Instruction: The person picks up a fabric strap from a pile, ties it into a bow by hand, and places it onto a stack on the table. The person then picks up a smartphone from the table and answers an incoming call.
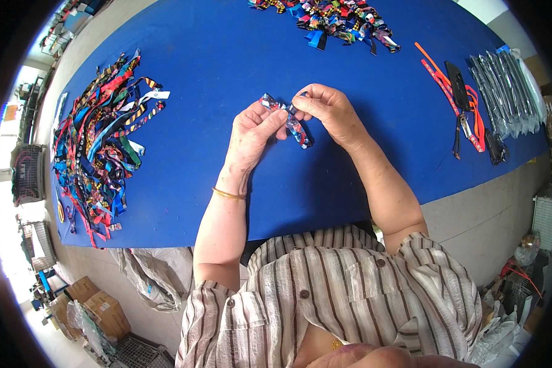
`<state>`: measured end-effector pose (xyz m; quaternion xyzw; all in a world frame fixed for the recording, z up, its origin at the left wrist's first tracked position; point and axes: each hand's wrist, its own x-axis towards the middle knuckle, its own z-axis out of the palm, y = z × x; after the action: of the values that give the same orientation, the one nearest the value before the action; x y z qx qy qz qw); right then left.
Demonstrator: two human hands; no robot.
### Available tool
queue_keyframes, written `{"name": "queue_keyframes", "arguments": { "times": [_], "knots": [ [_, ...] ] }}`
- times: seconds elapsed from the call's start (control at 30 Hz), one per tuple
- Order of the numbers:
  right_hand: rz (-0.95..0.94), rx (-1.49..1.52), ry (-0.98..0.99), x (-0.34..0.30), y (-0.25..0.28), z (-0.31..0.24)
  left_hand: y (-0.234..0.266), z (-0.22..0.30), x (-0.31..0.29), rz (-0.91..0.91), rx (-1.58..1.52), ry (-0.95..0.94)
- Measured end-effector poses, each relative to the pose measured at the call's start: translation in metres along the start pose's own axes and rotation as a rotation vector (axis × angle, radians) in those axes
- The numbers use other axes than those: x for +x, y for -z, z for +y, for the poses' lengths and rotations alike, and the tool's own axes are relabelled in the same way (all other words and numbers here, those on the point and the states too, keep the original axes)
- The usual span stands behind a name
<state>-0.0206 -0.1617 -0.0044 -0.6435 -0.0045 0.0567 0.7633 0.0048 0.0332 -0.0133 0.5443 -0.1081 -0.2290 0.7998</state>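
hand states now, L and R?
Left hand: closed, pinching the patterned strip.
Right hand: closed, fingertips pinching the same strip.

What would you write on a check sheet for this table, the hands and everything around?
Surface: blue table, holding things at its left, far and right sides.
Job's things: patterned ribbon, between both hands.
Clutter: big ribbon pile on the left; smaller pile at the far edge; plastic packets on the right.
Hands: left hand and right hand pinch the ribbon.
Cables: unsure; a red thing lower right is too small to tell.
Surroundings: cardboard boxes lower left.
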Motion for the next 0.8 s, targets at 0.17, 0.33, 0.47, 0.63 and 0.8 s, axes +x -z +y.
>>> {"name": "queue_keyframes", "arguments": {
  "times": [0.17, 0.33, 0.47, 0.63, 0.8],
  "knots": [
    [0.046, -0.034, 0.138, 0.000, -0.005, -0.002, -0.002, -0.001, 0.000, 0.024, 0.000, -0.038],
    [0.112, -0.134, 0.146, -0.002, -0.007, -0.002, -0.012, 0.003, -0.006, 0.333, 0.605, -0.404],
    [0.069, -0.186, 0.140, -0.004, -0.008, -0.001, -0.023, 0.007, -0.012, 0.219, 0.601, -0.337],
    [-0.006, -0.063, 0.169, -0.006, -0.010, -0.011, -0.011, 0.004, -0.010, 0.105, 0.388, -0.180],
    [0.025, -0.121, 0.182, -0.007, -0.003, -0.015, -0.003, 0.003, -0.003, 0.070, 0.030, -0.086]
  ]
}}
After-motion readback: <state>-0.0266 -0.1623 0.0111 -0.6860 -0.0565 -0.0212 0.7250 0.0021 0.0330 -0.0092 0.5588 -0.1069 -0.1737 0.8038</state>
